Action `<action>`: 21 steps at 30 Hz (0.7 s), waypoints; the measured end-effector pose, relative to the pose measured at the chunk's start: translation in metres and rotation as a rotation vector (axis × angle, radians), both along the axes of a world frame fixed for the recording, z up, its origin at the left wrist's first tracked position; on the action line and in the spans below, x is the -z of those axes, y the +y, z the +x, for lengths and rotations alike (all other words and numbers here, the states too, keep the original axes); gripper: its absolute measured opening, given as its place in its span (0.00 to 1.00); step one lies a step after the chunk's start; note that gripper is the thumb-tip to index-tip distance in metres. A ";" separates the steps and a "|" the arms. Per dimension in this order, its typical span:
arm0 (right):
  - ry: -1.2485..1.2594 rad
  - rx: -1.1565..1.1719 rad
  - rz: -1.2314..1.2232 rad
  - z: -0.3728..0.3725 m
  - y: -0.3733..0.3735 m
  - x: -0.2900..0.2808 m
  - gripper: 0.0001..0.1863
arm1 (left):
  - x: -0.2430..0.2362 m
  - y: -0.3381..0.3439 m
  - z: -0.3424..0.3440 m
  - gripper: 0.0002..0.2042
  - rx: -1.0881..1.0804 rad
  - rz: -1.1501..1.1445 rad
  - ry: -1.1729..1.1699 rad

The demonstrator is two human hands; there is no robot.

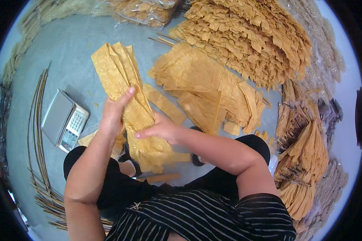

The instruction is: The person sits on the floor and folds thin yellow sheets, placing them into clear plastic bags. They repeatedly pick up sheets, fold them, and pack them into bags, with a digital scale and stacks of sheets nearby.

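Between my two hands is a long bundle of thin, wrinkled yellow sheets [113,66], folded in layers and looking like dried bean curd skin. It is held up off the floor, tilted, with its layers fanning apart at the far end. My left hand [117,106] grips it around the middle, the thumb lying on top. Lower down on the right side, my right hand [161,129] is closed on the same bundle with its thumb across the face. The fingers of both hands are partly hidden behind the sheets.
A grey scale [58,114] stands left beside long thin sticks [37,120]. Flat sheets [197,66] are spread ahead on the grey floor. Beyond them rises a big stacked pile [245,36]. Tied-looking bundles [305,156] line the right; a plastic-wrapped pack [142,13] lies at the back.
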State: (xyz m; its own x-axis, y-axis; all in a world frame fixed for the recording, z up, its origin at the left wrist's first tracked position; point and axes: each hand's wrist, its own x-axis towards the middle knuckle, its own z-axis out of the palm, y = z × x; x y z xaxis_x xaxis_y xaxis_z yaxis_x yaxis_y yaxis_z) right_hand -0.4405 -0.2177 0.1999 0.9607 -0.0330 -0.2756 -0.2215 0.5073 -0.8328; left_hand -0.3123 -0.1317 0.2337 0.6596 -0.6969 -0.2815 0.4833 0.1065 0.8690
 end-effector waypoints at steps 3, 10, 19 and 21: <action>-0.099 -0.067 -0.181 0.002 -0.009 0.021 0.44 | 0.013 0.001 -0.008 0.24 -0.110 0.072 -0.132; 0.615 0.241 -0.931 -0.012 -0.141 0.073 0.22 | -0.006 0.006 0.001 0.25 -0.186 0.180 -0.197; 1.028 0.691 -1.103 -0.225 -0.303 0.343 0.24 | -0.002 -0.006 -0.002 0.27 -0.070 0.135 -0.149; 0.985 0.816 -1.140 -0.191 -0.296 0.341 0.21 | -0.005 -0.007 -0.001 0.26 -0.093 0.174 -0.118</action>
State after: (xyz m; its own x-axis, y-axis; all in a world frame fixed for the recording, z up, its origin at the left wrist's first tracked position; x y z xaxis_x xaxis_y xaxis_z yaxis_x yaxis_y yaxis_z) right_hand -0.6311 -0.5135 -0.1415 0.0916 -0.9757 -0.1988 -0.8384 0.0322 -0.5441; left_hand -0.3129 -0.1391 0.2391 0.7544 -0.5790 -0.3092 0.3721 -0.0107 0.9281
